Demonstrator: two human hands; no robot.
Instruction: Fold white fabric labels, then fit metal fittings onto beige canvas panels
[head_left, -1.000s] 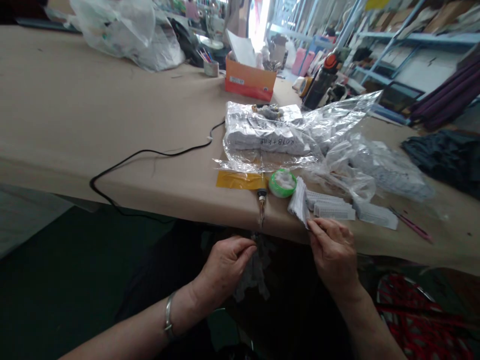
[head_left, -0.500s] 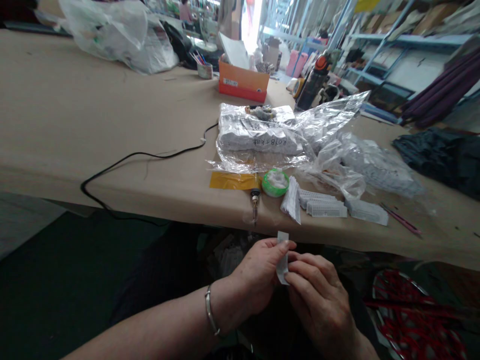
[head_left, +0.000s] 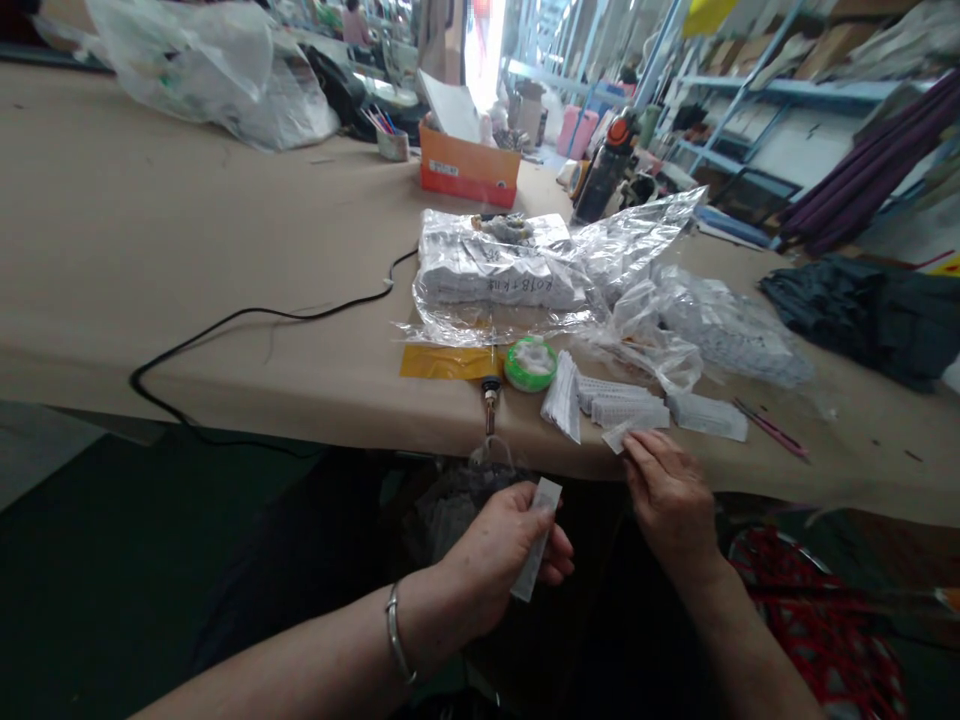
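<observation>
My left hand [head_left: 491,550], with a silver bangle at the wrist, is closed on a whitish label strip [head_left: 531,568] below the table edge. Thumb and fingers of my right hand [head_left: 671,500] pinch a second white label [head_left: 615,437] at the table's front edge. Just behind it lie stacked printed labels [head_left: 628,410], with a fanned bundle [head_left: 561,402] to their left and another stack [head_left: 709,415] to their right. A soldering iron [head_left: 490,395] points its metal tip toward me, beside a green round container [head_left: 531,365] with white stuff inside.
A clear plastic bag of white bundles [head_left: 499,270] lies behind the iron, with a second bag [head_left: 731,325] to its right. Pink tweezers [head_left: 772,430] rest at the right. A black cord [head_left: 247,312] curves left off the edge. Farther back stand an orange box [head_left: 469,165] and a dark bottle [head_left: 604,170].
My hands have moved apart. The right one went up and right to the labels on the table and now pinches one; the left keeps its strip, now tilted.
</observation>
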